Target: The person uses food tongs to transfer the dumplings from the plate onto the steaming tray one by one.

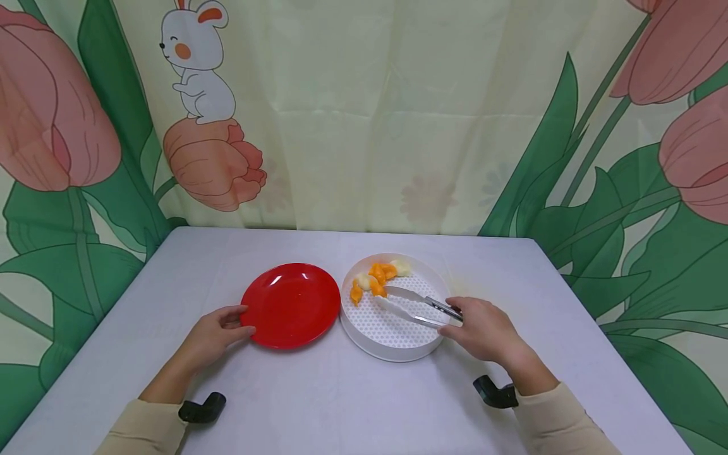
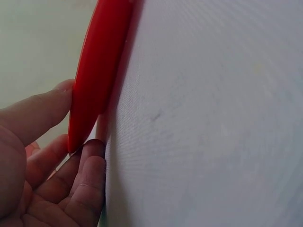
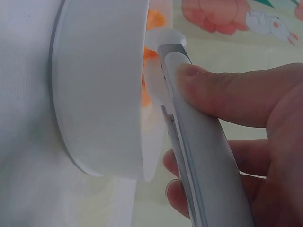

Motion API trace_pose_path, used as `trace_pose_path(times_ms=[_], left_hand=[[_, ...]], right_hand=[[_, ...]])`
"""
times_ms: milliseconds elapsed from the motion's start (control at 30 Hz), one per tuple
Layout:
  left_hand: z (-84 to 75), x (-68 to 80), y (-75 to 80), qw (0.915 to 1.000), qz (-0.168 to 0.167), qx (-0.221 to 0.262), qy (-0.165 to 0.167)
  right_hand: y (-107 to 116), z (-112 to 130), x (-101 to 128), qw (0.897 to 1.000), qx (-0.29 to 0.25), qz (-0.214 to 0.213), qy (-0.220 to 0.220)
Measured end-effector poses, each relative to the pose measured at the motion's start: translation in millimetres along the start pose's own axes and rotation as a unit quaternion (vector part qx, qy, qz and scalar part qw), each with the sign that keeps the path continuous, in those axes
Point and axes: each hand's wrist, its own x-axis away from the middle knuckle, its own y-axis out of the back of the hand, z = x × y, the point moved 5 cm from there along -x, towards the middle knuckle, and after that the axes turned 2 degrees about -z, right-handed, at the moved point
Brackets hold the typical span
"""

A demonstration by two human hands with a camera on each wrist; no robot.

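At the left edge of the red plate (image 1: 291,304), my left hand (image 1: 212,340) pinches the rim. The left wrist view has the thumb on the plate's upper face and fingers (image 2: 90,177) under its edge. My right hand (image 1: 483,325) grips metal tongs (image 1: 443,306) with white tips, the thumb (image 3: 208,90) on one arm and fingers around the other. The tongs' arms are spread and reach into a round white container (image 1: 383,351). One tip lies right at an orange piece (image 1: 378,288); the other is lower, over the dotted base.
Several orange and cream-coloured pieces (image 1: 400,268) lie at the container's back left. Plate and container stand side by side on a white-covered table (image 1: 284,404). A printed curtain (image 1: 370,126) hangs behind. Each wrist carries a black camera mount (image 1: 202,409).
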Motion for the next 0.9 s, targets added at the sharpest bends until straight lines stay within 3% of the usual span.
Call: trace_pose_path(times_ms=[600,767,900], left_hand=[[0.3,0.4,-1.4,0.9999,0.002,0.009,0.008],[-0.1,0.6,-1.2,0.9999,0.001,0.010,0.007],[0.0,0.4,-0.8,1.0000,0.000,0.008,0.003]], right_hand=[[-8.7,6.0,-0.7,1.000,0.026,0.010,0.008],[-6.3,4.9,-0.1,1.000,-0.003,0.004,-0.004],[-2.9,4.9,0.9,0.999,-0.035,-0.024,-0.007]])
